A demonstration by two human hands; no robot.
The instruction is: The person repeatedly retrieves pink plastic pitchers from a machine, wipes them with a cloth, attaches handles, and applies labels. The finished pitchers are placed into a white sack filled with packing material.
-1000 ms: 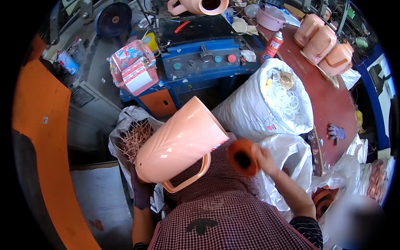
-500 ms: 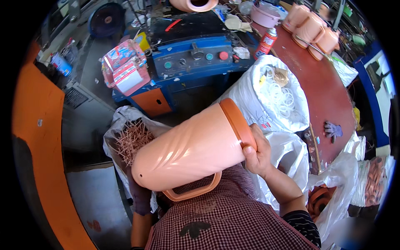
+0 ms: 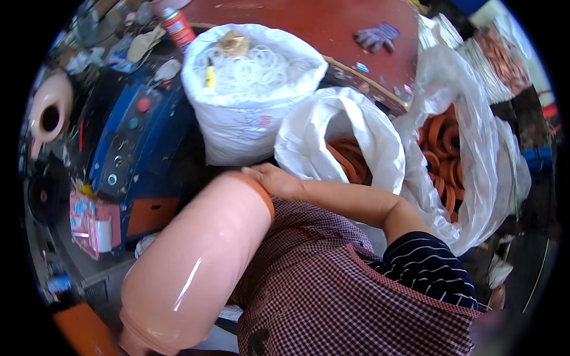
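A large glossy pink plastic jug [image 3: 193, 261] with an orange collar [image 3: 261, 193] lies slantwise before my apron, its collar end up and to the right. My right hand [image 3: 276, 181] grips it at the collar, fingers bent over the rim and the forearm reaching in from the right. The jug's far end dips to the lower left, near the picture's bottom edge. My left hand does not show; the jug hides that side. The jug's handle is also out of sight now.
Beyond my right hand stands a white sack [image 3: 237, 124] of clear rings. To its right are a white bag [image 3: 291, 136] and a clear bag [image 3: 469, 136] with orange rings. A blue machine [image 3: 139, 142] stands left. A glove [image 3: 378, 37] lies on the red table [image 3: 273, 15].
The view has swung to the right. The jug has tipped so its far end points lower left, and its handle has gone from sight. My right hand stays on the collar.
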